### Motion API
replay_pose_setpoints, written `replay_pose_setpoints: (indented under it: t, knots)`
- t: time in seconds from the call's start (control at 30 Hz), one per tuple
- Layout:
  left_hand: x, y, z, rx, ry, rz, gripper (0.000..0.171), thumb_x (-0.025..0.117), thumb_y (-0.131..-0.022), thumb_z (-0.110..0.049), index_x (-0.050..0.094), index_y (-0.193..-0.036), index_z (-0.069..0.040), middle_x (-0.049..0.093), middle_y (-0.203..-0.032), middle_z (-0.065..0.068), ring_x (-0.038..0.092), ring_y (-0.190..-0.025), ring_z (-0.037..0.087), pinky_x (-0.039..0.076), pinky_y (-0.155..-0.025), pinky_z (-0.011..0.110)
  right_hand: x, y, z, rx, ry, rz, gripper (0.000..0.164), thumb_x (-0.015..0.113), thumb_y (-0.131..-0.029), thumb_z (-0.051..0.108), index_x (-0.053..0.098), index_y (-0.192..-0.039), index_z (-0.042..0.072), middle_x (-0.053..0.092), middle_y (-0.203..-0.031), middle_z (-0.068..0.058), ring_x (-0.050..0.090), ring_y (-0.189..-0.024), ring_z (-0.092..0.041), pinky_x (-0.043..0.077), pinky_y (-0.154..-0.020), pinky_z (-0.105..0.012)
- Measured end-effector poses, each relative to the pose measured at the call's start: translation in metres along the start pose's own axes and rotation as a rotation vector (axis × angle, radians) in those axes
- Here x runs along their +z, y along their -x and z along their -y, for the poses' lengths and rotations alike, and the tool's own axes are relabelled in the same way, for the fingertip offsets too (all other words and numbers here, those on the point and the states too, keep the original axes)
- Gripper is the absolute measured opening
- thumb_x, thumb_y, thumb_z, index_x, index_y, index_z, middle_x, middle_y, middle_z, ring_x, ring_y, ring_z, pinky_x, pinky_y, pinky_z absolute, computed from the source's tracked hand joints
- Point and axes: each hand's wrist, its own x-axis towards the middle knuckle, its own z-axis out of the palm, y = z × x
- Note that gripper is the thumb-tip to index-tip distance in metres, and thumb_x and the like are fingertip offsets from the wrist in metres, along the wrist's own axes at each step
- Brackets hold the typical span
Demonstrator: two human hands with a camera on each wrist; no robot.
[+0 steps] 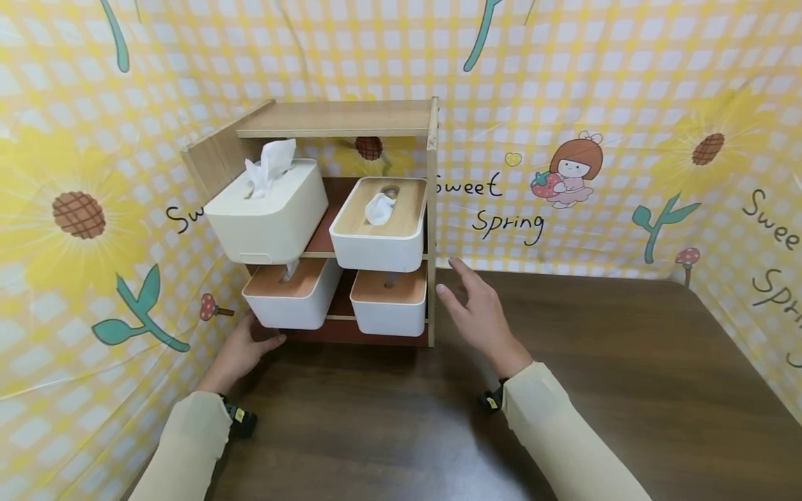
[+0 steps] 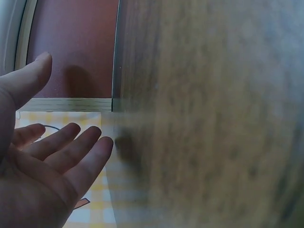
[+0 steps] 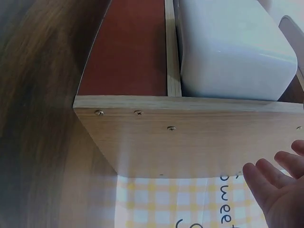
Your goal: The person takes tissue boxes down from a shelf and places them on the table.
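A wooden shelf rack [image 1: 338, 118] with reddish-brown boards stands at the back left of the table. On its upper level sit a cream tissue box [image 1: 269, 223] and a white tissue box with a wood lid [image 1: 376, 251]. Two more white tissue boxes [image 1: 285, 312] [image 1: 388, 318] with brownish lids sit on the level below; all jut out over the shelf fronts. My left hand [image 1: 241, 351] is by the rack's lower left corner, fingers spread and holding nothing. Beside the rack's right panel [image 3: 199, 142], my right hand [image 1: 479, 309] is held with loosely extended fingers, gripping nothing.
The dark wooden table [image 1: 595, 362] extends to the right of the rack. A yellow checked cloth [image 1: 626, 83] with printed flowers and lettering hangs behind and along both sides, close by the rack's left side. Screw heads [image 3: 171, 128] show on the right panel.
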Motion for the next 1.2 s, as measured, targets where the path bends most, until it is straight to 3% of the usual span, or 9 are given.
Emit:
replay_pose_setpoints:
  t: [0.3, 0.57, 0.87, 1.2]
  knots:
    - [0.002, -0.005, -0.002, 0.051, 0.026, 0.019, 0.085, 0.074, -0.089, -0.019, 0.021, -0.152, 0.000, 0.032, -0.147, 0.030, 0.028, -0.134, 0.048, 0.024, -0.103, 0.064, 0.006, -0.010, 0.001, 0.040, -0.053, 0.010, 0.063, 0.049, -0.099, 0.051, 0.034, -0.152, 0.021, 0.044, -0.147, -0.008, 0.049, -0.127, -0.024, 0.046, -0.096, -0.043]
    - [0.004, -0.007, -0.002, 0.033, 0.018, 0.058, 0.070, 0.071, -0.091, -0.026, 0.035, -0.142, 0.004, 0.045, -0.137, 0.030, 0.043, -0.124, 0.045, 0.037, -0.096, 0.059, 0.010, -0.024, 0.005, 0.002, -0.100, 0.027, 0.066, 0.050, -0.099, 0.050, 0.031, -0.154, 0.019, 0.038, -0.152, -0.002, 0.046, -0.130, -0.026, 0.046, -0.096, -0.041]
    - [0.001, -0.010, 0.004, 0.034, 0.032, 0.073, 0.074, 0.067, -0.094, -0.029, 0.028, -0.146, 0.007, 0.038, -0.141, 0.032, 0.036, -0.129, 0.048, 0.032, -0.099, 0.062, 0.012, -0.035, 0.012, 0.014, -0.144, 0.029, 0.066, 0.048, -0.099, 0.051, 0.027, -0.155, 0.021, 0.036, -0.152, 0.005, 0.050, -0.126, -0.021, 0.047, -0.094, -0.038]
    - [0.003, -0.017, 0.003, 0.104, 0.052, 0.043, 0.048, 0.067, -0.093, -0.010, 0.043, -0.132, 0.005, 0.056, -0.116, 0.023, 0.057, -0.097, 0.032, 0.048, -0.079, 0.042, 0.011, -0.040, 0.014, 0.038, -0.114, 0.033, 0.073, 0.047, -0.097, 0.056, 0.025, -0.156, 0.018, 0.034, -0.154, 0.003, 0.050, -0.127, -0.024, 0.048, -0.093, -0.040]
